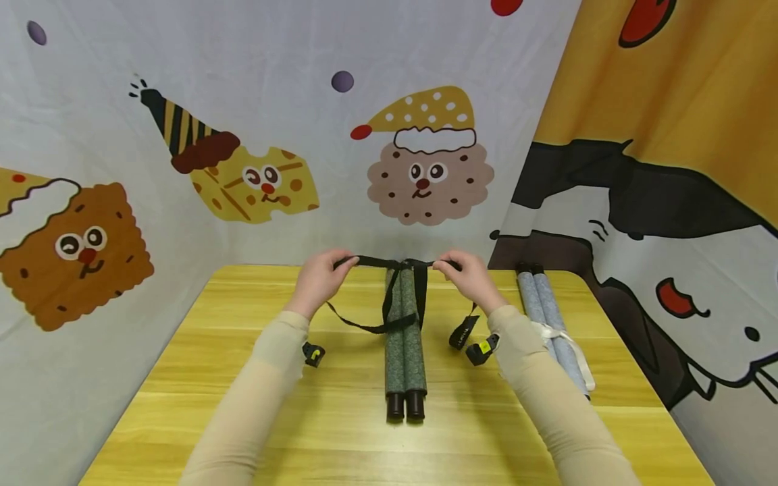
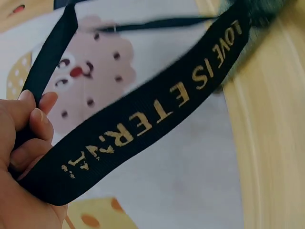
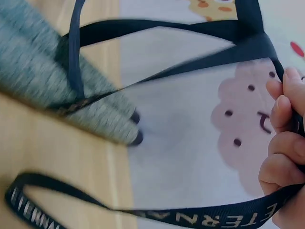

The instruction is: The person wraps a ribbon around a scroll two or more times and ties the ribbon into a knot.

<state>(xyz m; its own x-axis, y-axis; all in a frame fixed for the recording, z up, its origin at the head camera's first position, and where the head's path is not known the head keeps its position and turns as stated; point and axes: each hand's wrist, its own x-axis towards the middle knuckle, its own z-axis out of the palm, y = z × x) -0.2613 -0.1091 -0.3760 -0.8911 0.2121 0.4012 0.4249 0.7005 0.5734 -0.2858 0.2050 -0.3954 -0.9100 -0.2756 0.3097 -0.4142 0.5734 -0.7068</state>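
Note:
A pair of grey-green fabric rolls [image 1: 395, 358] with dark brown end knobs lies side by side on the table, pointing away from me. Round their far end runs a black ribbon [image 1: 375, 262], crossed over the rolls, with gold letters on it in the left wrist view. My left hand [image 1: 320, 278] pinches one length of it to the left of the rolls. Opposite, my right hand [image 1: 471, 275] grips another length between thumb and curled fingers. A ribbon loop sags over the rolls' middle, and a lettered ribbon tail [image 1: 464, 332] hangs below my right hand.
At the table's right side lies a second pair of rolls, light blue-grey [image 1: 550, 304], tied with a white ribbon [image 1: 583, 368]. Behind the wooden table [image 1: 340, 439] hangs a printed cloth [image 1: 273, 54] with cartoon figures, close to its far edge.

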